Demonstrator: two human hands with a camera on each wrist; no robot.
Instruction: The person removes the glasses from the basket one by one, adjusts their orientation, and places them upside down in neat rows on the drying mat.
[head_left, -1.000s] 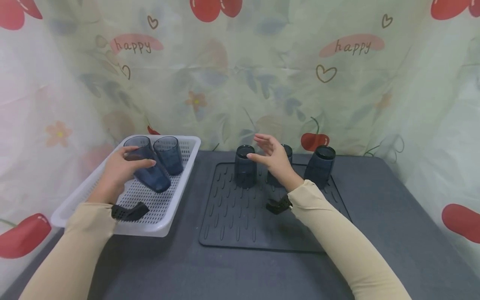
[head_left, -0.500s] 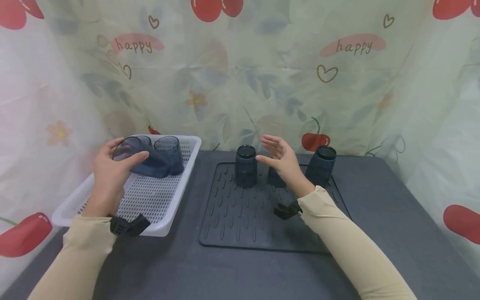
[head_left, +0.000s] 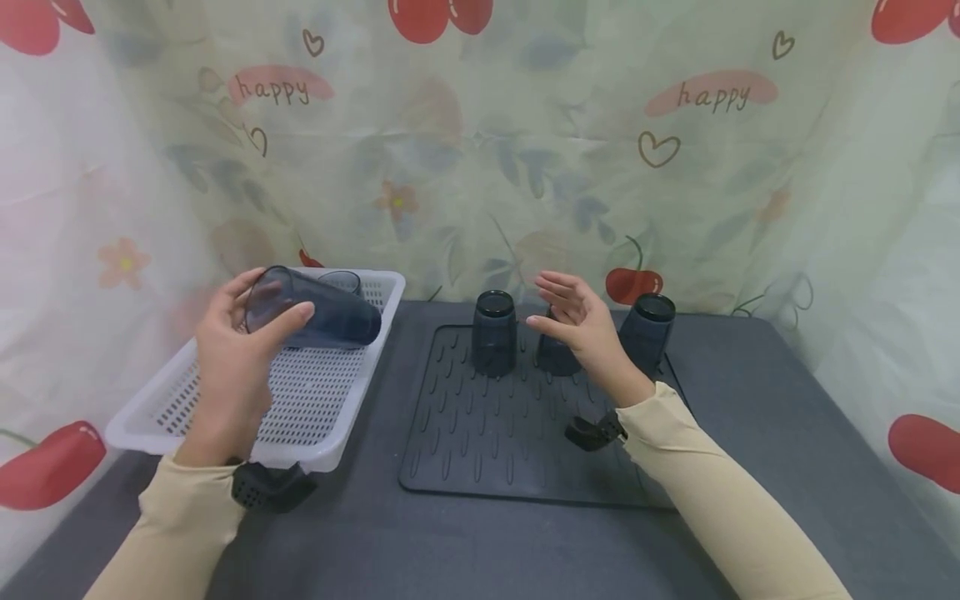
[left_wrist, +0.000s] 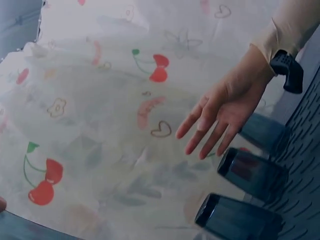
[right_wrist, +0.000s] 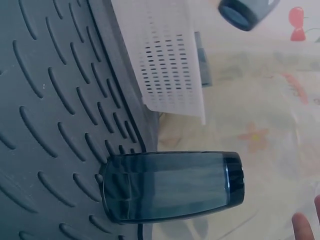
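Observation:
My left hand (head_left: 236,358) grips a blue-tinted glass tumbler (head_left: 333,315) near its rim and holds it over the basket. The tumbler lies almost level, its base pointing right. Behind it, another tumbler (head_left: 343,278) in the white basket (head_left: 318,458) is mostly covered. My right hand (head_left: 588,335) hovers with extended fingers, holding nothing, and overlaps the middle of three upside-down tumblers on the ribbed drying mat (head_left: 457,454). The left wrist view shows that hand (left_wrist: 232,102) above the row. The nearest mat tumbler (right_wrist: 172,187) fills the centre of the right wrist view.
The left mat tumbler (head_left: 493,340) and the right mat tumbler (head_left: 647,333) stand along the mat's back edge. A dark grey cloth (head_left: 450,550) covers the table. A printed curtain (head_left: 480,167) hangs close behind the basket and mat.
My left hand has lifted the tumbler and turned it from a steep tilt to nearly level, its base swinging right. My right hand has drifted slightly right and down.

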